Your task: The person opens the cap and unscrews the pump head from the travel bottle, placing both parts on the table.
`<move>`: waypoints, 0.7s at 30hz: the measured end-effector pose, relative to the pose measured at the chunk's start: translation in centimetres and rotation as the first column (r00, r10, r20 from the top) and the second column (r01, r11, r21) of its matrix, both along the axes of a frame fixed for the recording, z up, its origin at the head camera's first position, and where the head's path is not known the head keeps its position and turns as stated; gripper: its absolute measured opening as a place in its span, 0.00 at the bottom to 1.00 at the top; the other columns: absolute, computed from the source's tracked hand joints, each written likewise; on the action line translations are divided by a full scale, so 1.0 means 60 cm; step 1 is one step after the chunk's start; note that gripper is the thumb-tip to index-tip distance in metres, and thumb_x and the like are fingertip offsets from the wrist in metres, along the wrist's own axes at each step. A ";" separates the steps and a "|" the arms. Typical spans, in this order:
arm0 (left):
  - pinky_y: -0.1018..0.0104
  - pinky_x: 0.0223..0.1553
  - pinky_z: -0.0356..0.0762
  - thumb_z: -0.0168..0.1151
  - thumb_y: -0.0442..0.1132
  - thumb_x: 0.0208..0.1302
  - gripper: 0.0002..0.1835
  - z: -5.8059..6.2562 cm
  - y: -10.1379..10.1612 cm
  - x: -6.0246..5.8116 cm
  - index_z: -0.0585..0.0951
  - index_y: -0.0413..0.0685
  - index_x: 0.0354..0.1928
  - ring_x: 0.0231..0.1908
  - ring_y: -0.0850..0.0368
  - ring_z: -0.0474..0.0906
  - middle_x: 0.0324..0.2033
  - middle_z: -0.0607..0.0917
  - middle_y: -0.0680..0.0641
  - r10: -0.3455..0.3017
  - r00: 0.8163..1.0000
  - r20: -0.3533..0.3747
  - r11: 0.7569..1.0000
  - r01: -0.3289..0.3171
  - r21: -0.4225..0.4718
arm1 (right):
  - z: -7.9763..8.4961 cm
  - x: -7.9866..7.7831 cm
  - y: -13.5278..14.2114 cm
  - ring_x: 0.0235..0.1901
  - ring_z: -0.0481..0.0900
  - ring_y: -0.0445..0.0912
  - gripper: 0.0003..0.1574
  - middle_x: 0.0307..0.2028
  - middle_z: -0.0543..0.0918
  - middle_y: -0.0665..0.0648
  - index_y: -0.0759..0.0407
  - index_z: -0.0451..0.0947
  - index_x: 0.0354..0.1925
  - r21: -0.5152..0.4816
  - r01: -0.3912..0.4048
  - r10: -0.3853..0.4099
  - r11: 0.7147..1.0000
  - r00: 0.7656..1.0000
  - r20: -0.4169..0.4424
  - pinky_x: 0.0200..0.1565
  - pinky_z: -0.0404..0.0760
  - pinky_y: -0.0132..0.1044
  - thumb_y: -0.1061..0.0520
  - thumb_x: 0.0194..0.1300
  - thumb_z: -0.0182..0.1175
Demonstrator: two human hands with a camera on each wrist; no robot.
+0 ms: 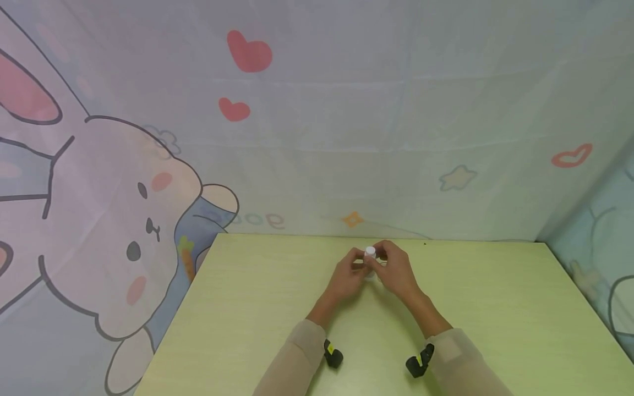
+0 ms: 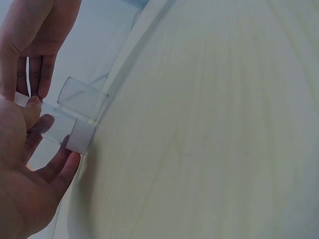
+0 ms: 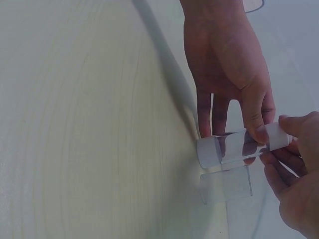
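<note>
Near the back edge of the table stands a clear plastic bottle with a white base and a white top. My left hand grips the bottle, its thumb and fingers on either side of the clear body. With the thumb and fingers of my right hand I pinch the white top. Right beside the bottle, a clear cylindrical cover stands on the table, and it also shows in the left wrist view. In the head view the hands hide most of the bottle.
The pale yellow-green table reaches back to a printed cloth backdrop with hearts and a rabbit. A black wrist camera sits at the left sleeve, and another black camera at the right sleeve.
</note>
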State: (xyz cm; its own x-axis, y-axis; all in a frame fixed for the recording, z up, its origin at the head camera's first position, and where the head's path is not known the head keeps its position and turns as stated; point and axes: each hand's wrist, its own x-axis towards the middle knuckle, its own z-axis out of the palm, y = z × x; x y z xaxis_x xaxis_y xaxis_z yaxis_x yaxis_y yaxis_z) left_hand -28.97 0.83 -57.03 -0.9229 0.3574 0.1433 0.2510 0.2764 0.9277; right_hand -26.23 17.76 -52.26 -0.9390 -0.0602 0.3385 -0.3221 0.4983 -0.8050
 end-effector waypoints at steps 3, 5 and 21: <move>0.51 0.60 0.84 0.63 0.56 0.78 0.15 -0.001 0.001 0.000 0.77 0.61 0.57 0.64 0.45 0.81 0.69 0.79 0.48 0.004 1.000 0.000 1.000 -0.004 0.000 | 0.002 0.002 -0.001 0.53 0.84 0.59 0.15 0.46 0.85 0.62 0.65 0.80 0.51 0.006 -0.001 0.001 1.000 1.000 -0.005 0.60 0.83 0.55 0.57 0.72 0.71; 0.52 0.59 0.84 0.63 0.56 0.78 0.15 -0.002 0.001 0.000 0.77 0.61 0.57 0.64 0.45 0.82 0.69 0.79 0.48 0.006 1.000 0.000 1.000 -0.006 -0.001 | 0.003 0.003 -0.002 0.53 0.84 0.60 0.15 0.46 0.85 0.63 0.66 0.80 0.51 0.011 -0.003 0.003 1.000 1.000 -0.009 0.60 0.83 0.56 0.58 0.73 0.70; 0.52 0.60 0.84 0.62 0.49 0.79 0.13 -0.001 0.002 0.000 0.76 0.57 0.59 0.64 0.43 0.81 0.67 0.80 0.49 -0.015 1.000 -0.023 1.000 0.015 0.010 | 0.000 0.003 0.001 0.54 0.82 0.59 0.16 0.52 0.84 0.64 0.67 0.78 0.56 0.061 -0.046 0.048 0.997 0.998 -0.032 0.60 0.82 0.58 0.59 0.76 0.65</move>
